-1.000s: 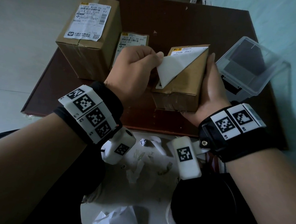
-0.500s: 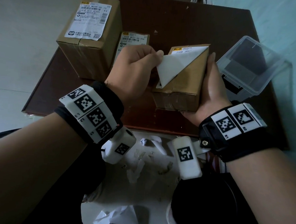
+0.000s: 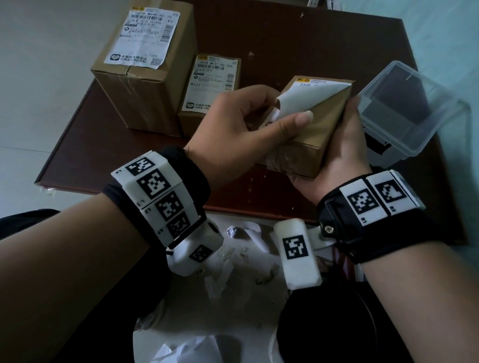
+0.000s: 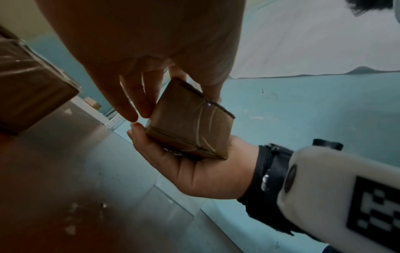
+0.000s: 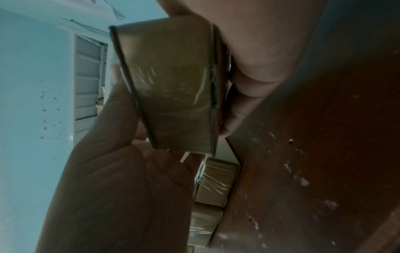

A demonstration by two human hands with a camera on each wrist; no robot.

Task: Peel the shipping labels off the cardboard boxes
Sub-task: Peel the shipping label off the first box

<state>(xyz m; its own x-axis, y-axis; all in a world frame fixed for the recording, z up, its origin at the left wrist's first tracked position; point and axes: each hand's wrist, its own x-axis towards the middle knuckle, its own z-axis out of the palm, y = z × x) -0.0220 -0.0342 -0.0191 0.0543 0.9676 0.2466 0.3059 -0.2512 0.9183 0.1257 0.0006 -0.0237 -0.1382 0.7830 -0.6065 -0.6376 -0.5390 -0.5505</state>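
Note:
My right hand (image 3: 339, 148) grips a small cardboard box (image 3: 317, 143) from its right side and underneath, holding it above the table's near edge. Its white shipping label (image 3: 303, 96) is peeled back and curled, and only the top strip still sticks to the box. My left hand (image 3: 288, 111) pinches the loose flap between thumb and fingers. The left wrist view shows the small box (image 4: 190, 123) sitting in the right palm (image 4: 194, 174). In the right wrist view the taped box (image 5: 173, 85) fills the middle.
A large box (image 3: 142, 89) and a medium box (image 3: 205, 122), both labelled, stand at the back left of the brown table (image 3: 299, 35). A clear plastic container (image 3: 407, 113) sits just right of my right hand. Paper scraps (image 3: 241, 255) litter the floor below.
My left hand has turned and pulled the flap down toward me. More of the label is off the box and it now curls. The right hand keeps its hold.

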